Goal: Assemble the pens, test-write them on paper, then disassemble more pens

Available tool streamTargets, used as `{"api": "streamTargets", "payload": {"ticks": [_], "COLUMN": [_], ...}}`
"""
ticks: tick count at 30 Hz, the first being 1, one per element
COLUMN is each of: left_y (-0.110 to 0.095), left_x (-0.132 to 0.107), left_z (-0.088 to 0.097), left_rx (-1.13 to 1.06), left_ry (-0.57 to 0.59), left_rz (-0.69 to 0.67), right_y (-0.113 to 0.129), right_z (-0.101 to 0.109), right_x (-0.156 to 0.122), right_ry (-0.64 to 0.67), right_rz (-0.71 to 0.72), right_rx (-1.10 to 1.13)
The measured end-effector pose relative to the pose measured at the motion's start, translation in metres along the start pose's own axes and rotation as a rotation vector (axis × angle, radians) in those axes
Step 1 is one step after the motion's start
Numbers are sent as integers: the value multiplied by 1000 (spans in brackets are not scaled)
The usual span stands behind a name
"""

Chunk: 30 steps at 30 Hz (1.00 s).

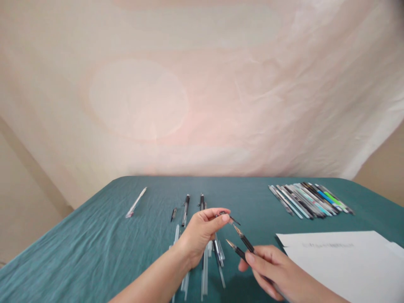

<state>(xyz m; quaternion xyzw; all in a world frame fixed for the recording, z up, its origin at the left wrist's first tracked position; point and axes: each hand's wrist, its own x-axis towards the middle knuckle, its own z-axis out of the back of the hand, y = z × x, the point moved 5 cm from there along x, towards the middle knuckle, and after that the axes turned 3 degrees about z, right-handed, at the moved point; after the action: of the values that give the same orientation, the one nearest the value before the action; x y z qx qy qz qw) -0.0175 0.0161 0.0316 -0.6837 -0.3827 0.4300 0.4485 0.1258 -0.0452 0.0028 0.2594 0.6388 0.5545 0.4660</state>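
My left hand hovers over the teal tablecloth, its thumb and forefinger pinched on a small dark pen part. Just right of it, my right hand grips two dark pens with metal tips that point up and left toward the left hand. Under my left hand lie several loose pen parts, clear barrels and refills among them. Beyond them, two black pens lie pointing away from me.
A row of several coloured pens lies at the far right of the table. White paper sheets lie at the near right. A single white pen lies at the far left. A pale wrinkled cloth hangs behind the table.
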Motion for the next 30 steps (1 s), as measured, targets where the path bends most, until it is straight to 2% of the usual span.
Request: {"api": "streamTargets", "payload": {"ticks": [14, 19, 30], "left_y": [-1, -5, -3], "left_x": [-6, -7, -8], "left_z": [-11, -12, -13], "left_rx": [123, 188, 232], "left_ry": [23, -31, -29], "left_rz": [-89, -122, -159], "right_y": [-6, -6, -1], "right_z": [-2, -5, -6], "right_x": [2, 1, -2], "right_ry": [22, 45, 31], "right_rz": [-55, -88, -97], "right_rx": [111, 175, 147]}}
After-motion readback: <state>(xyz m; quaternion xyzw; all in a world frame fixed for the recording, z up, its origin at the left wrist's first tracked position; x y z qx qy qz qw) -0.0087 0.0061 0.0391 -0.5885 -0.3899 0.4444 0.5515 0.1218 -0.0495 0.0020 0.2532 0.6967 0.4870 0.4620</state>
